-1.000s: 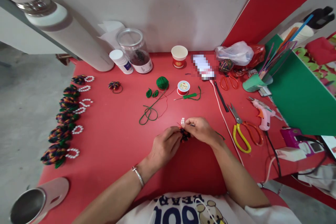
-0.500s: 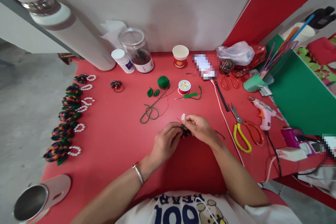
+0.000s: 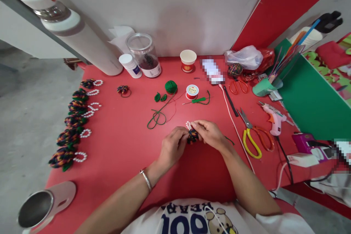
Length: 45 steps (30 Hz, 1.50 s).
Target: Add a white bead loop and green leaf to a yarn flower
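Between my two hands is a dark multicoloured yarn piece with a small loop of white beads at its top. My left hand pinches its left side, fingers closed. On the other side, my right hand is closed on the piece near the base of the beads. Ahead of my hands lie a green yarn ball, small green crocheted leaves, a spool of red thread and a green-handled crochet hook. A trailing green yarn strand loops left of them.
Several finished-looking yarn pieces with bead loops line the left edge. At right are yellow-and-orange-handled scissors, a pink glue gun and a cable. A tumbler, jar and paper cup stand around.
My fingers have shifted on the yarn piece, and more of its dark body shows between my hands. The bead loop has tipped slightly to the left. The whole view has shifted a little.
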Tool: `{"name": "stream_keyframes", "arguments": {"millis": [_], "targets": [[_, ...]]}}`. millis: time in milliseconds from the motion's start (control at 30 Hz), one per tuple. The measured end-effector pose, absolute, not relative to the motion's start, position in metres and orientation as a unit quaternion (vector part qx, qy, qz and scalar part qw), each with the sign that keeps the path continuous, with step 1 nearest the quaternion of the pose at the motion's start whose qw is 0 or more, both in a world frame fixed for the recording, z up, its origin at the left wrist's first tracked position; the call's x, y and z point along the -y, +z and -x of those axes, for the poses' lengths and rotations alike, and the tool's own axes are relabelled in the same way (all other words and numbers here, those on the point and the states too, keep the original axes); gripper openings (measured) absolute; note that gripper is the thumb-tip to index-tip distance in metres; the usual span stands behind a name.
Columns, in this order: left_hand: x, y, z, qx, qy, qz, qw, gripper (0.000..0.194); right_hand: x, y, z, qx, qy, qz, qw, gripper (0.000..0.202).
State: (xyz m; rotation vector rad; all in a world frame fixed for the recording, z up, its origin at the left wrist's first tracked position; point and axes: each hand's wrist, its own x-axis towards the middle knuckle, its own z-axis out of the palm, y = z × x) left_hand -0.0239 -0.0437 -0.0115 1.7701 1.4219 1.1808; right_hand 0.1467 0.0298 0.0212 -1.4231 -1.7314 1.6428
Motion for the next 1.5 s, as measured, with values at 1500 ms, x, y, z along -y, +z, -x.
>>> {"name": "stream_keyframes", "arguments": {"millis": [1500], "targets": [[0.004,0.005,0.048,-0.503,0.403,-0.736,0.207,0.038,-0.005,0.024,-0.141,0.846,0.275,0.398,0.225,0.020]]}}
